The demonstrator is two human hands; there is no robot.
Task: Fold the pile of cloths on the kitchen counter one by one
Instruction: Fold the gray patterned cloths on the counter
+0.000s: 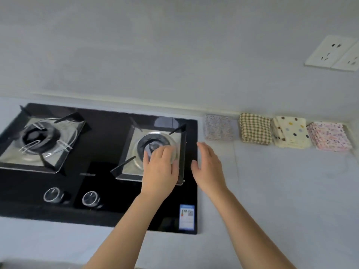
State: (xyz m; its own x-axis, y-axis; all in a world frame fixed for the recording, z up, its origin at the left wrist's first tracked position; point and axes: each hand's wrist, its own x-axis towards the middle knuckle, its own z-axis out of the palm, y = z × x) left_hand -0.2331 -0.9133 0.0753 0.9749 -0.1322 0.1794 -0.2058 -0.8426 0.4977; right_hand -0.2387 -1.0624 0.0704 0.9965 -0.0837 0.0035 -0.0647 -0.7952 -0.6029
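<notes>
Several folded cloths lie in a row along the wall at the back right of the counter: a small-flowered one [219,127], a green checked one [255,127], a cream one with coloured dots [290,132] and a pink patterned one [329,135]. My left hand [160,167] hovers over the right burner [155,146] of the stove, fingers loosely bent, holding nothing. My right hand [208,167] is beside it at the stove's right edge, fingers straight, palm turned left, empty. Both hands are well short of the cloths.
A black glass gas stove [101,191] with two burners and two knobs [53,195] fills the left of the pale counter [281,191]. Wall sockets [332,53] sit on the grey wall at the upper right.
</notes>
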